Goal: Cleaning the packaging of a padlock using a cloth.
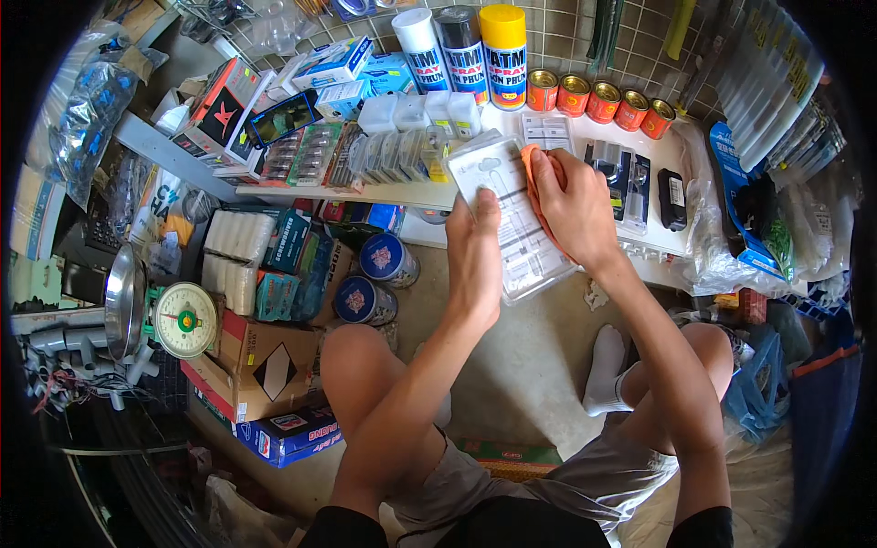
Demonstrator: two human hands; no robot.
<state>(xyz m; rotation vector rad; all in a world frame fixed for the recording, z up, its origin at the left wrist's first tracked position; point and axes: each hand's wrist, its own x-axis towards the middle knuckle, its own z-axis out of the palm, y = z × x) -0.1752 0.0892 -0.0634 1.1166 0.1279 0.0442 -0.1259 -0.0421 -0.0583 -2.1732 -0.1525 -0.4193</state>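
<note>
My left hand point(476, 253) grips the left side of a clear plastic blister pack point(510, 219), its thumb pressed on the printed white card inside. The pack is tilted in front of me, above the floor and the shelf's front edge. In my right hand point(572, 205) is a bunched orange cloth point(538, 181), held against the pack's right edge. The fingers behind the pack are hidden. Beyond it, on the white shelf point(658, 236), lie another small pack point(548, 130) with a printed card and some blister-packed tools point(616, 178).
Three spray paint cans point(503, 58) and several small red tins point(572, 94) line the shelf's back. Clear plastic cases point(390, 157) stand left of the pack. A dial scale point(185, 320), a cardboard box point(270, 363) and blue-lidded cans point(366, 300) are lower left. A blue plastic bag point(757, 383) lies right.
</note>
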